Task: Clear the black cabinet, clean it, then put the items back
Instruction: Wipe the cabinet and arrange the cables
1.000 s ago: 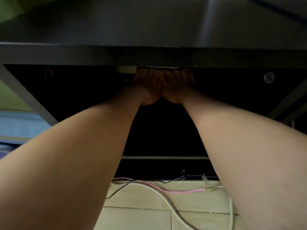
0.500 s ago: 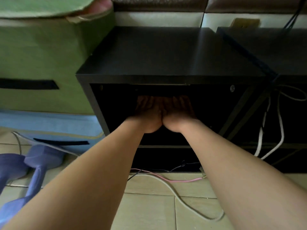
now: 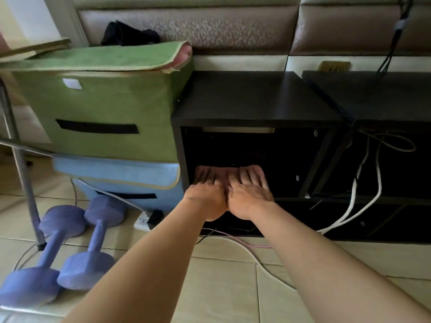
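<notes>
**As both hands lie flat on a pink cloth, inside the black cabinet**

The left hand [image 3: 206, 194] and the right hand [image 3: 249, 194] sit side by side with thumbs touching. Their fingers are straight and a little spread, and neither hand grips anything. Both palms press down on a pink cloth [image 3: 227, 173], soft-looking and slightly rumpled. It lies on the shelf inside the open compartment of the black cabinet [image 3: 251, 99]. The fingertips reach into the shadow there, while the bare forearms are out over the floor.

The cabinet is a matte, dark, square-edged box with a flat top and a pale strip just under its front lip. A second black unit [image 3: 373, 94] stands against its right side, with white cables [image 3: 368, 190] looping through its open front. A thin pink cable [image 3: 235, 240] trails over the smooth, pale floor tiles [image 3: 221, 287] below.

Hard against the cabinet's left side stands a green fabric box [image 3: 98, 108] with a black slot handle and a floppy lid. It is stacked on a blue fabric box [image 3: 121, 176]. In front of these, two purple dumbbells [image 3: 58, 248] with faceted heads lie side by side near a white power strip [image 3: 144, 221]. Padded wall panels [image 3: 210, 26] with a swirling pattern run behind everything.
</notes>
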Demonstrator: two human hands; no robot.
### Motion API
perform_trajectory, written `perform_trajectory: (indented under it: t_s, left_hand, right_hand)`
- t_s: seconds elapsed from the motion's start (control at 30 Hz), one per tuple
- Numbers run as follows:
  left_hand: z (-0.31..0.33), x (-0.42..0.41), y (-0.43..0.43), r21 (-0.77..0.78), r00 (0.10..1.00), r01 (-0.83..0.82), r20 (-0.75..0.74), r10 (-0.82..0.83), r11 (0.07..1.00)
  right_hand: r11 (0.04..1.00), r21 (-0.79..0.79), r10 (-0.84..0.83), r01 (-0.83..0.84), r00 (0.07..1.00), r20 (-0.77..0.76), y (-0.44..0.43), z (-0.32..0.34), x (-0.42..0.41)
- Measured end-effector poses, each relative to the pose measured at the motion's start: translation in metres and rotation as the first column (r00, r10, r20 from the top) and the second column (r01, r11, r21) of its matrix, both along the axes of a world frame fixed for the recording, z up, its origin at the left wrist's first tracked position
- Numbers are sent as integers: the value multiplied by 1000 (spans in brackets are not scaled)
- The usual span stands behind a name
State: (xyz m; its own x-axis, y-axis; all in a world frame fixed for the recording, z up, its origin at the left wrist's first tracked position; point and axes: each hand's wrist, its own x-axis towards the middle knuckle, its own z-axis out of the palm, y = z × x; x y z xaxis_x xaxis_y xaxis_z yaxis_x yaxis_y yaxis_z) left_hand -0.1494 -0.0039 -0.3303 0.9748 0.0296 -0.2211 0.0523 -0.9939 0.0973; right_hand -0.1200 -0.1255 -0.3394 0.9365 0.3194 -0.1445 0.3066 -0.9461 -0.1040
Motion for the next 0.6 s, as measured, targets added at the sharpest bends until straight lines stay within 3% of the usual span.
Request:
perform_trajectory:
  t_s: [0.3,0.43,0.6]
  left_hand:
    - [-11,24,1,-20,1000,-5,-25,5,1000]
    - [-9,51,2,99,1000,-5,15,4,995]
    - [0,94,7,129,998,28,47,-34,991]
  right_hand:
    - [999,-1,40,-40,999,1,1,-3,24]
    - [995,-81,66,-63,997,40,6,-7,52]
    - [991,-101,90,-88,996,15,16,6,84]
